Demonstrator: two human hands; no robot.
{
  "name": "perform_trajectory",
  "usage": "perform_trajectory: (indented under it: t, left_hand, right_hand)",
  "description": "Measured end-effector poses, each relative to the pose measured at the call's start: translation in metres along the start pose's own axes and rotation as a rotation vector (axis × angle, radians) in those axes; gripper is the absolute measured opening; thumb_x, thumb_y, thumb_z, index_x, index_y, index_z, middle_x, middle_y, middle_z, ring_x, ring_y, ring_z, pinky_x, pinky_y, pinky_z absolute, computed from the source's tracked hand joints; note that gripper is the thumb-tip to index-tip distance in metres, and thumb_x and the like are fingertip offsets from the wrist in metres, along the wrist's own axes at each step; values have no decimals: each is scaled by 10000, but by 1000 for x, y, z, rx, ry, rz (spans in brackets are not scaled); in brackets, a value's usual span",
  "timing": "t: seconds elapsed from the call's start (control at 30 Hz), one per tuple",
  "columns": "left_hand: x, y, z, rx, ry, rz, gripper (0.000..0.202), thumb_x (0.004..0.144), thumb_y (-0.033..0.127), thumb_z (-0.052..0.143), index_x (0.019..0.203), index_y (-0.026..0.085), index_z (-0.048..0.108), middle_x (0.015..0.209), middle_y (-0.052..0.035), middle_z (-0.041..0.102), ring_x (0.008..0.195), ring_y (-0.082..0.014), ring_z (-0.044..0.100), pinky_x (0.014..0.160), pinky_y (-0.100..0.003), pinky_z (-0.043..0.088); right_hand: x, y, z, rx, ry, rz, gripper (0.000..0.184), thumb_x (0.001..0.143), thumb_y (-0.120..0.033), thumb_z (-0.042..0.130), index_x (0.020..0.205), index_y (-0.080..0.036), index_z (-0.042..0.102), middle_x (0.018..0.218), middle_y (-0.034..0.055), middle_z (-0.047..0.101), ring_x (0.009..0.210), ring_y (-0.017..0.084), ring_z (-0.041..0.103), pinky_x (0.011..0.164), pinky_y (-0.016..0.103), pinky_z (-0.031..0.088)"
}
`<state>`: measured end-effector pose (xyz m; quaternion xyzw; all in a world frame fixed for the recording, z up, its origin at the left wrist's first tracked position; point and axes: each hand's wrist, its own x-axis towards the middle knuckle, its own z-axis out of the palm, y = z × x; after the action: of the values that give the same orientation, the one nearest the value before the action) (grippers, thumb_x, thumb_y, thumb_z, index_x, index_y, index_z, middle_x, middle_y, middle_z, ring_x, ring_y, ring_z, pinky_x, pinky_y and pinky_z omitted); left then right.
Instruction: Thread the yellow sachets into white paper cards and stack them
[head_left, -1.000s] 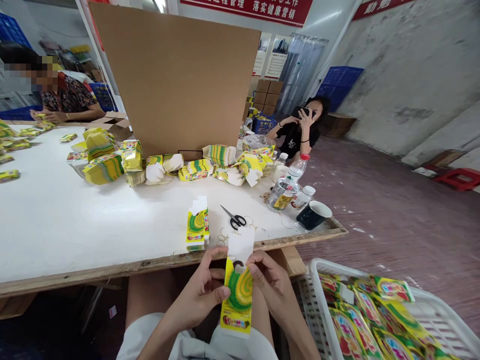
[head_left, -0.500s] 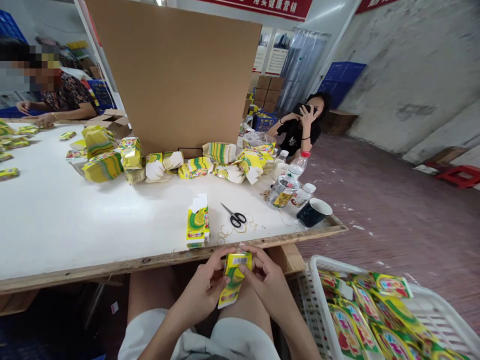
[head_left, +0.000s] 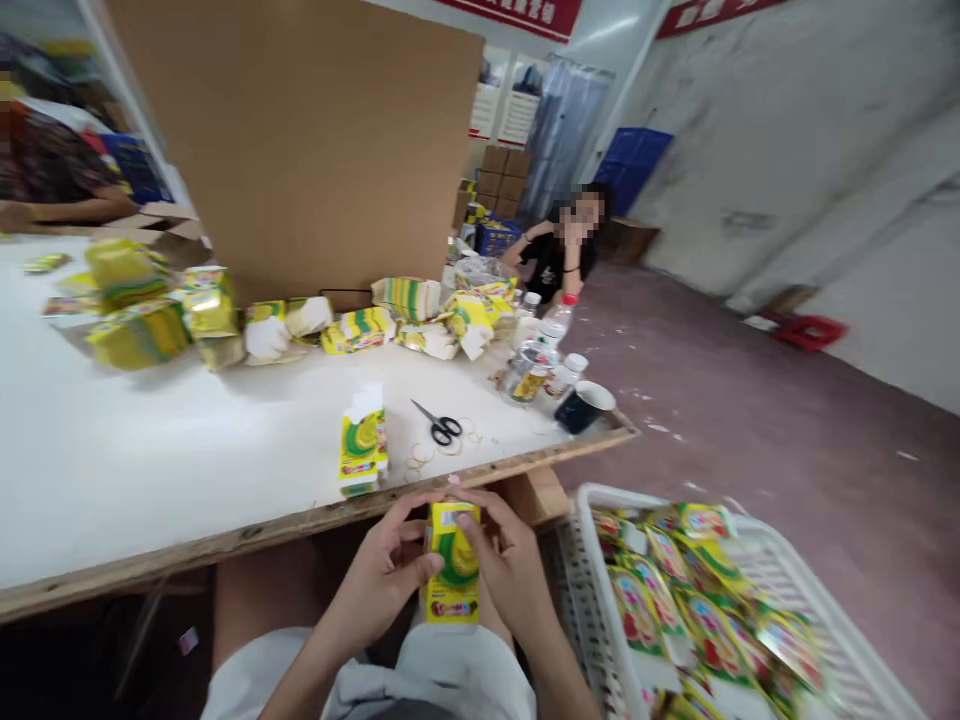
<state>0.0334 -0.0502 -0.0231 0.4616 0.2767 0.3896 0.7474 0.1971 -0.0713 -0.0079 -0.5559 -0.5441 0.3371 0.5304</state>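
Note:
Over my lap, just in front of the table edge, both hands grip one small yellow and green carton (head_left: 455, 570). My left hand (head_left: 386, 565) pinches its left side, thumb on the front face. From the right, my right hand (head_left: 504, 545) holds it near the top, thumb pressing by the barcode. A small stack of similar flat cartons (head_left: 362, 440) lies on the table ahead. Black-handled scissors (head_left: 442, 428) rest beside it, with loose rubber bands (head_left: 420, 460) around them.
A white plastic basket (head_left: 581, 530) of filled packets stands at my right. Bundled cartons (head_left: 356, 330) line the table before a tall cardboard sheet (head_left: 315, 150). A dark mug (head_left: 581, 408) and bottles (head_left: 556, 325) stand at the right corner. Two people sit beyond.
My view has swung right, so the table things sit further left. The carton now hangs straighter, its front face turned more to me. My right thumb has moved up toward the barcode.

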Motion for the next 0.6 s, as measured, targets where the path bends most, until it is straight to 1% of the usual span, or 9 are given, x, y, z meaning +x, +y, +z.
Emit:
perform_trajectory:
  t: [0.07, 0.13, 0.2, 0.27, 0.33, 0.4, 0.47, 0.53, 0.6]
  left_hand:
    - [1, -8, 5, 14, -22, -25, 547, 831, 261, 705, 1328, 245, 477, 1091, -112, 735, 1025, -271, 693, 830, -340, 547]
    - [3, -15, 6, 50, -32, -43, 654, 829, 262, 709, 1406, 264, 401, 1155, -126, 714, 1099, -280, 666, 901, -369, 535]
    - [5, -19, 4, 113, 1, -49, 705, 825, 271, 714, 1442, 268, 373, 1202, -136, 694, 1137, -280, 650, 967, -391, 510]
    - [7, -19, -1, 197, 72, -38, 624, 828, 306, 704, 1397, 247, 456, 1193, -138, 696, 1123, -278, 657, 989, -406, 503]
    - [8, -17, -7, 274, 146, -8, 511, 829, 350, 689, 1305, 222, 555, 1144, -131, 714, 1084, -278, 674, 975, -417, 518]
    - [9, -15, -11, 335, 189, 21, 451, 832, 379, 673, 1244, 212, 600, 1102, -119, 729, 1065, -272, 681, 964, -414, 531]
    - [10, -15, -13, 385, 203, 34, 428, 842, 398, 649, 1225, 210, 610, 1091, -109, 734, 1059, -262, 686, 963, -409, 538]
    - [11, -17, -15, 434, 196, 33, 426, 850, 414, 627, 1224, 211, 607, 1094, -102, 734, 1054, -256, 690, 961, -411, 545]
    - [11, -20, -16, 470, 187, 27, 423, 848, 428, 617, 1213, 215, 611, 1089, -96, 737, 1041, -255, 697, 944, -411, 561]
  right_hand:
    - [-4, -1, -12, 22, -19, 6, 206, 871, -342, 632, 1021, -269, 753, 1038, 70, 732, 986, 255, 656, 860, 350, 505]
    - [-8, 4, -40, -129, 30, 2, 222, 898, -344, 582, 1021, -261, 747, 1014, 73, 732, 940, 250, 660, 812, 345, 512]
    - [-15, 16, -86, -491, 175, 17, 266, 920, -354, 513, 1018, -258, 741, 1020, 82, 725, 942, 258, 646, 815, 362, 499]
    - [-23, 34, -141, -1017, 311, 132, 311, 919, -377, 470, 1024, -270, 742, 1015, 84, 721, 967, 275, 627, 868, 405, 475]
    - [-25, 55, -192, -1167, 397, 247, 329, 885, -356, 509, 1059, -208, 746, 1048, 160, 700, 1019, 363, 588, 887, 529, 432]
    - [-21, 79, -229, -1247, 408, 328, 334, 893, -337, 508, 1091, -192, 735, 1145, 186, 671, 1075, 400, 562, 867, 575, 428]
    - [-9, 104, -249, -1305, 375, 379, 311, 923, -293, 496, 1118, -195, 717, 1266, 176, 621, 1173, 391, 523, 904, 574, 425]
    - [7, 128, -259, -1353, 321, 412, 271, 942, -265, 526, 1155, -198, 680, 1357, 138, 563, 1256, 346, 482, 981, 556, 407]
    - [21, 151, -267, -1388, 272, 450, 277, 941, -282, 585, 1200, -195, 629, 1379, 105, 538, 1253, 298, 501, 1017, 533, 413]
